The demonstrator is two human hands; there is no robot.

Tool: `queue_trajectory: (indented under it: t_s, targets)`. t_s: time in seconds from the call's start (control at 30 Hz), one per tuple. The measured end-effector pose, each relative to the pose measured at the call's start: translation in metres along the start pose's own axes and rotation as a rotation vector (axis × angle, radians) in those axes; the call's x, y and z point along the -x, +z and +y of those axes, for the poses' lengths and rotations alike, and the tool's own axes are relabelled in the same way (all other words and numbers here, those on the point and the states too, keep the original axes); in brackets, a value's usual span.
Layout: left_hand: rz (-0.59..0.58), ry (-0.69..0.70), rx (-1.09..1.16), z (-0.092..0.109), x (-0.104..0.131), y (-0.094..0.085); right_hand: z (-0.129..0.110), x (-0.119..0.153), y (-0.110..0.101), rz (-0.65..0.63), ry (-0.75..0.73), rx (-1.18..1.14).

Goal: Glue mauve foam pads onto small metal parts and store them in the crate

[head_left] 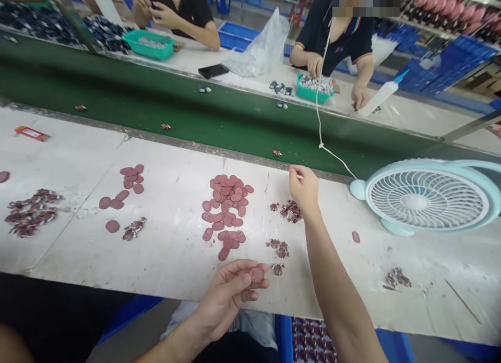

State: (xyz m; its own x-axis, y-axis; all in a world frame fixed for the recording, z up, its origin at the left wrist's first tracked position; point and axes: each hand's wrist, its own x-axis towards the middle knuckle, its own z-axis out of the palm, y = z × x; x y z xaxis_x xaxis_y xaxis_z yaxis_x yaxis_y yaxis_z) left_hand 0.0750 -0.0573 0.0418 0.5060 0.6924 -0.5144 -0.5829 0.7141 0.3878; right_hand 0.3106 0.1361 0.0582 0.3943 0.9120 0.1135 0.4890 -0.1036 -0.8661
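Observation:
My left hand (225, 296) pinches a flat reddish-brown oval disc (257, 275) between thumb and fingers, just above the near edge of the worktable (172, 269). Two small dark marks show on its face. My right hand (304, 190) reaches across to the far edge beside the green belt (235, 131). Its fingers are closed, and whatever they hold is hidden. Loose oval discs (227, 193) lie in a heap left of my right arm. Small brown-and-white pieces (291, 210) lie close by my right wrist, with more pieces (278, 248) nearer to me.
A pale blue fan (422, 198) stands at right, a white cord (319, 118) hanging beside it. Other discs (117, 202) and a pile of pieces (31, 213) lie at left. Across the belt, two people work by green baskets (151, 51). A blue crate (287, 342) sits below the table.

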Motion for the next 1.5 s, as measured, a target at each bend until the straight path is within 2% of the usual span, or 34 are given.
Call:
queue_trajectory:
  t_s: [0.07, 0.13, 0.23, 0.33, 0.4, 0.47, 0.53, 0.6, 0.63, 0.67, 0.73, 0.8, 0.9, 1.0, 1.27, 1.5]
  targets:
    - [0.021, 0.033, 0.012, 0.003, 0.005, 0.0, -0.003, -0.042, 0.021, -0.007, -0.03, 0.163]
    - [0.052, 0.063, 0.03, 0.006, 0.01, -0.001, -0.005, -0.067, 0.035, -0.019, -0.041, 0.289]
    - [0.108, 0.1, 0.054, 0.01, 0.016, -0.002, -0.01, -0.081, 0.044, -0.037, -0.051, 0.394]
    - [0.142, 0.119, 0.073, 0.014, 0.016, -0.003, -0.019, -0.077, 0.039, -0.044, -0.052, 0.389]
    - [0.136, 0.122, 0.074, 0.015, 0.014, -0.005, -0.026, -0.06, 0.028, -0.046, -0.049, 0.331]
    - [0.118, 0.126, 0.062, 0.016, 0.01, -0.006, -0.032, -0.023, 0.013, -0.072, -0.051, 0.237]
    - [0.091, 0.133, 0.046, 0.015, 0.006, -0.008, -0.036, 0.034, -0.006, -0.146, -0.051, 0.122]
    - [0.071, 0.141, 0.026, 0.013, 0.003, -0.009, -0.035, 0.101, -0.022, -0.231, -0.018, 0.008]
    - [0.069, 0.143, 0.013, 0.012, 0.002, -0.009, -0.033, 0.135, -0.029, -0.338, 0.048, -0.155]
    - [0.072, 0.142, -0.005, 0.01, 0.001, -0.009, -0.031, 0.167, -0.034, -0.369, 0.12, -0.324]
    - [0.078, 0.13, -0.061, 0.006, 0.001, -0.007, -0.025, 0.217, -0.039, -0.356, 0.246, -0.509]
    - [0.066, 0.11, -0.133, 0.002, 0.001, -0.004, -0.019, 0.247, -0.04, -0.284, 0.329, -0.564]
    - [0.019, 0.066, -0.218, -0.005, 0.002, 0.0, -0.013, 0.26, -0.043, -0.218, 0.368, -0.568]
    - [-0.011, 0.038, -0.242, -0.011, 0.003, 0.001, -0.01, 0.257, -0.048, -0.265, 0.394, -0.588]
    - [0.001, 0.055, -0.259, -0.016, 0.003, -0.003, -0.009, 0.257, -0.051, -0.365, 0.424, -0.634]
    - [0.055, 0.08, -0.315, -0.018, 0.003, -0.001, -0.015, 0.26, -0.05, -0.326, 0.399, -0.539]
